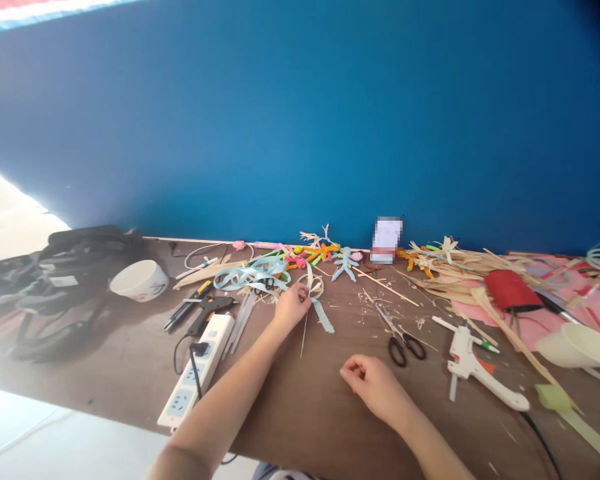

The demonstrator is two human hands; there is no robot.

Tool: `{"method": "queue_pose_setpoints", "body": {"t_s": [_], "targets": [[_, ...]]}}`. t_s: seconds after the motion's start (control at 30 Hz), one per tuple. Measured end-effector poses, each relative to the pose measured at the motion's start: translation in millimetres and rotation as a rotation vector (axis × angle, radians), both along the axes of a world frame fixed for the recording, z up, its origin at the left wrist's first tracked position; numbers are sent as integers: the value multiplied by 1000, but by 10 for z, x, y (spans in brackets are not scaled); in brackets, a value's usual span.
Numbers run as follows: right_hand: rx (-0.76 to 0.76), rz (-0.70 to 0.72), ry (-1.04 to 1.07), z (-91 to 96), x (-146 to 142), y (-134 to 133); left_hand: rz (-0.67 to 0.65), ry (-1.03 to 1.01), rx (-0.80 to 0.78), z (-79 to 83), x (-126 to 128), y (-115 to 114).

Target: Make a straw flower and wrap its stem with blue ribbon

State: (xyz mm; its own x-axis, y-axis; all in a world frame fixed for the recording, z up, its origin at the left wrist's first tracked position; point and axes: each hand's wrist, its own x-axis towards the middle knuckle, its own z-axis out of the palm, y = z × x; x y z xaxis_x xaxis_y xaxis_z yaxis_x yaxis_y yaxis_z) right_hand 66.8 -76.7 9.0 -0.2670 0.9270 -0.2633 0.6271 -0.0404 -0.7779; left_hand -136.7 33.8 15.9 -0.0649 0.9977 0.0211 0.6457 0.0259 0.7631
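Observation:
My left hand (293,303) is closed on a small pale ring with a light blue ribbon (323,317); one ribbon end hangs toward the tabletop and a thin stalk points down beside it. Lower and to the right, my right hand (373,385) hovers with thumb and fingers pinched together; whatever may be between them is too small to see. Black-handled scissors (399,339) lie on the table, beyond the right hand. A loose heap of light blue ribbon (253,275) rests just left of the left hand.
A white power strip (196,373), a black glue gun (210,310) and a utility knife (186,308) lie left. At right are a white glue gun (480,367), a red spool (513,291) and pale strips (495,320). A white bowl (140,280) stands farther left, by a black bag (85,267).

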Motion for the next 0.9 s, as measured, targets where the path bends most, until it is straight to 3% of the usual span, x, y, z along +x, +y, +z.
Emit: {"method": "queue_pose_setpoints", "body": {"t_s": [0.23,0.57,0.7,0.77,0.9], "targets": [[1,4,11,-58,30,-28,-137,-70,103,-4,-26,121],[5,-21,19,-134,58,-45,-125,203,-24,65,-51,317],[28,-60,-15,12,177,-72,-101,292,-1,121,-33,304],[89,-99,-76,135,292,-82,-70,451,44,152,-32,270],[281,-201,-379,322,543,-73,-69,483,225,231,26,156]]}}
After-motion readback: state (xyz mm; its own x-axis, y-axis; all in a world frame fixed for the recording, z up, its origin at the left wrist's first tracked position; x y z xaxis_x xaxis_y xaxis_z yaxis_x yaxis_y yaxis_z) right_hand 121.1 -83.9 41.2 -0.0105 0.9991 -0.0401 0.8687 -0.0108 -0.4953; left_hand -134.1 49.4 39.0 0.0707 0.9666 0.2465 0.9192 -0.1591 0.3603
